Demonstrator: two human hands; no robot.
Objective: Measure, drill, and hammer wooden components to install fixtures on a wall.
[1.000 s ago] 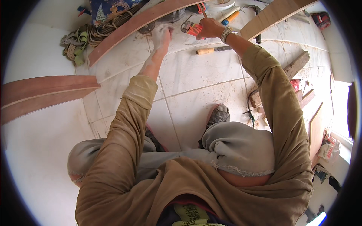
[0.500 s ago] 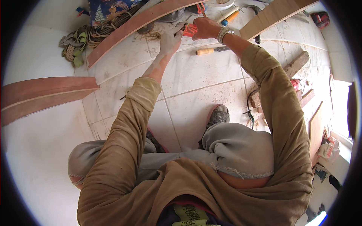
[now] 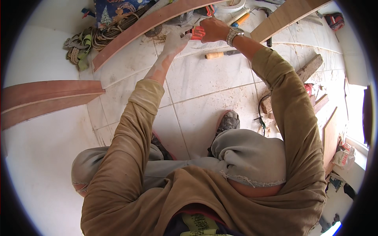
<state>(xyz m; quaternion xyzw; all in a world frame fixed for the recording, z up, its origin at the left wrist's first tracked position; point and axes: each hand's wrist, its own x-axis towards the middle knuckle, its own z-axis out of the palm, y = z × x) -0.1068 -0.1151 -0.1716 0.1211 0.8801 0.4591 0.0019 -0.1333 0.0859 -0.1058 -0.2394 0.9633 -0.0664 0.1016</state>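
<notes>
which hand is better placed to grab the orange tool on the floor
Probably the right hand: it is nearer the orange tool, while the left hand is farther off, across the red packet. Both hands seem to hold the packet, so neither looks free.

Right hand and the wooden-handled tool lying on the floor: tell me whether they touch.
Apart. The head view shows a strip of bare tiled floor between the right hand and the handle of the wooden-handled tool.
</notes>
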